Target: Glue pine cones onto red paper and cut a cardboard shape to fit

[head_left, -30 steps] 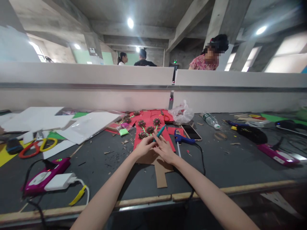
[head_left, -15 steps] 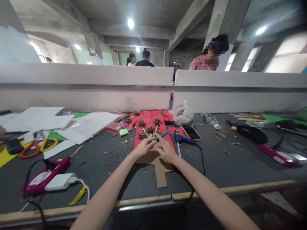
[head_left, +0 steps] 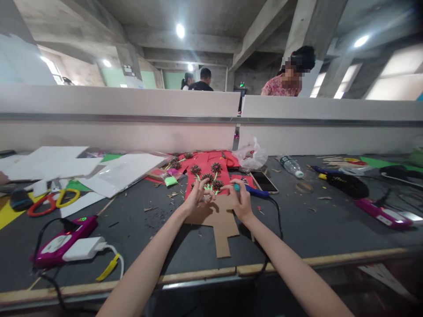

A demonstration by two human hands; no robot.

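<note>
A dark grey table (head_left: 313,229) with a pale wooden front edge (head_left: 198,276) carries a purple power strip (head_left: 87,228) near the left of that edge, brown cardboard (head_left: 220,235) pointing at its middle, and, toward the back edge, white sheets (head_left: 49,160) at left, red paper (head_left: 204,162) and a clear bottle (head_left: 290,165)

Single view from a head-worn camera, placed above the near edge (head_left: 198,276) of a dark table (head_left: 330,224) and facing forward with a downward tilt. The wearer's forearms (head_left: 150,268) enter at the bottom, closest to the lens, and run inward, so that the left hand (head_left: 198,198) and right hand (head_left: 242,201) lie near the centre, farther off. The field is wide: the table extends to both sides, a white partition (head_left: 132,103) crosses beyond it, and the ceiling (head_left: 191,15) occupies the top.
</note>
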